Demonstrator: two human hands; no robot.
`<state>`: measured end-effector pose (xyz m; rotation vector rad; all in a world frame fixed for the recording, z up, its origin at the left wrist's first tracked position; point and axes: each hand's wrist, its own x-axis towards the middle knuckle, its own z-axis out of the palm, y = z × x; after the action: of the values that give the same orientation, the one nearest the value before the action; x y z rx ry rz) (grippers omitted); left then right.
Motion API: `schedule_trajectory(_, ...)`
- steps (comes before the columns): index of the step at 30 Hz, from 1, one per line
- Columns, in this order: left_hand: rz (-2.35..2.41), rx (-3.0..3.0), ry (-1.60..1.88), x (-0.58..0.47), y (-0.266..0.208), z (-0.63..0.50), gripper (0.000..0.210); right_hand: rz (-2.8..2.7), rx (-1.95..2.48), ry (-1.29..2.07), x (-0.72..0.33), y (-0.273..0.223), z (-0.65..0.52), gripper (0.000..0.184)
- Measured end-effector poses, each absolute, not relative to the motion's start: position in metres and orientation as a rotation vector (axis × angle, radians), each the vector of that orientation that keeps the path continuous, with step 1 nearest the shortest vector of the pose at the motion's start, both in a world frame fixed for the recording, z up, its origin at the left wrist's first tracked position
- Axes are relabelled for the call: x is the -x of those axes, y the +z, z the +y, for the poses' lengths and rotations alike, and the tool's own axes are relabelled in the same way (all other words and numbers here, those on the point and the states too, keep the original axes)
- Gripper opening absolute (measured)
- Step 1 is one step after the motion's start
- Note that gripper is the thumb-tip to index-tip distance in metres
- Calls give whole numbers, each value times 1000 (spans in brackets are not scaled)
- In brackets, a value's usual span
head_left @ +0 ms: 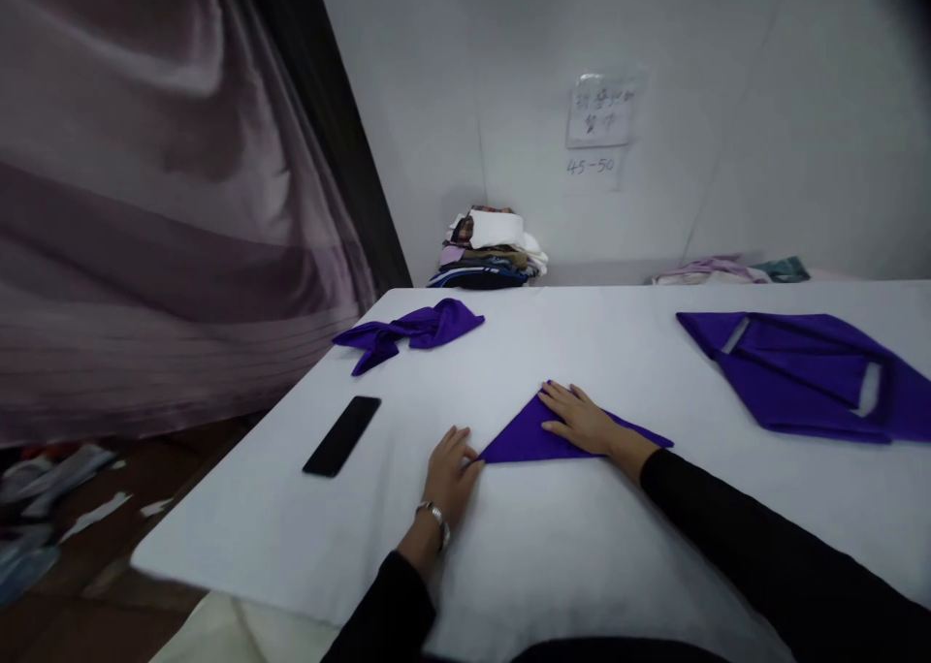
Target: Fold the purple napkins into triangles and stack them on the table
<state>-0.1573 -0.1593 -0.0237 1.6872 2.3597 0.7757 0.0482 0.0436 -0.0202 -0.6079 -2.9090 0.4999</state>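
Observation:
A purple cloth napkin (522, 434), folded into a triangle, lies on the white table in front of me. My right hand (578, 419) rests flat over its upper middle, fingers spread toward the top point. At the left corner is my left hand (452, 471), wearing a metal bracelet. Its thumb and index finger come together on that corner, while the other fingers reach forward on the tabletop. The right corner of the triangle sticks out past my right wrist.
A black phone (342, 436) lies left on the white table (254, 537). Behind it is a twisted purple cloth (436, 326); another folded purple cloth (800, 372) is at right. Stacked fabrics (491, 251) stand beyond the far edge. A satin curtain (160, 198) hangs at left.

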Motion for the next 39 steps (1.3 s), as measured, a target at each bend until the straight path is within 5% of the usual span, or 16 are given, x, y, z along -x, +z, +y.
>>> schedule_trajectory(19,2355,-1980,654,196,-52,-140,29,-2867,630,511,-46,-8,43,69)
schedule_trajectory(34,2586,-1784,520,165,-14,-146,18,-2922,643,504,-46,-14,43,68)
schedule_trajectory(39,2307,-2065,614,119,3,-117,27,-2922,655,465,-46,-14,41,67)
